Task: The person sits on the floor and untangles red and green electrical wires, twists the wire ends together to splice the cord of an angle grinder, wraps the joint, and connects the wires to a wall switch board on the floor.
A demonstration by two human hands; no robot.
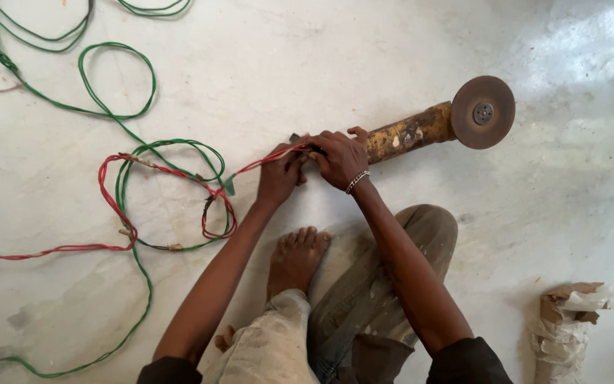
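Here the pale stone floor [264, 64] serves as the workbench, so everything lies flat within arm's reach of the person crouched over it. The angle grinder [421, 129] rests on its side, its worn yellow body pointing toward the person and its rusty disc [483, 112] turned face up at the far end, well away from the fingers. That seems a sensible way to keep the cutting end clear while the tail end is handled.

The green wire [119, 99] and the red wire [111, 203] sprawl in loose loops to the left, slack enough that nothing pulls on the point where they meet the tool.

The right hand [341, 158] is closed around the grinder's rear end, apparently pinning it so it cannot roll. The left hand [278, 174] sits just beside it, almost touching, its fingers pinched on the red and green strands where they run in toward the tool; the exact joint is hidden under both hands.

A bare foot [296, 257] is planted just below, steadying the crouch. A torn paper wrapping [570, 313] lies apart at lower right.
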